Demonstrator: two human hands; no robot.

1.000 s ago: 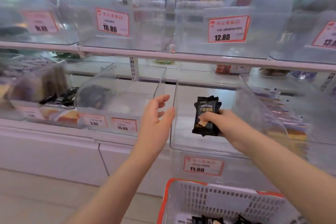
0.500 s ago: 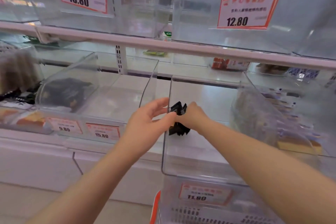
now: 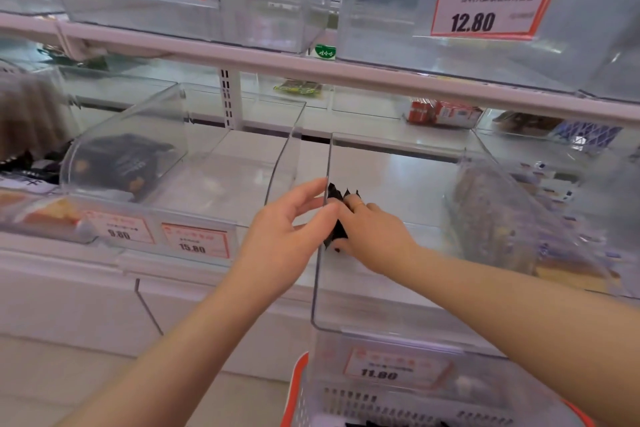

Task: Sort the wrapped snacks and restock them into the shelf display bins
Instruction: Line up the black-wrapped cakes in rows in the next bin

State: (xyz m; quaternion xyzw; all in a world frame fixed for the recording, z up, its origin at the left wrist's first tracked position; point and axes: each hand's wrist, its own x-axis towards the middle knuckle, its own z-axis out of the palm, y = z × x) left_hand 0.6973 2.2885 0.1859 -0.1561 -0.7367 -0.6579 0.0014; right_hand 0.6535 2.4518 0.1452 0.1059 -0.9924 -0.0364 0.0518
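Observation:
My right hand [image 3: 372,236] reaches into a clear plastic bin [image 3: 391,322] with an 11.80 price tag and is shut on a black wrapped snack [image 3: 337,215], pressed against the bin's left wall. Most of the snack is hidden by my fingers. My left hand [image 3: 284,236] is open, fingers spread, touching the outside of that same wall just left of the snack. An orange and white basket [image 3: 301,399] sits below the bin at the bottom edge.
To the left stands a clear bin [image 3: 214,191] tagged 15.80 with dark wrapped packs [image 3: 117,163] showing through its left wall. To the right a bin holds purple and yellow wrapped snacks [image 3: 512,229]. Above runs a white shelf rail [image 3: 311,69] with more clear bins tagged 16.80 and 12.80.
My right hand has carried the black snack down and left into the 11.80 bin, against its left wall. My left hand has come to that wall. The view has moved closer to the shelf.

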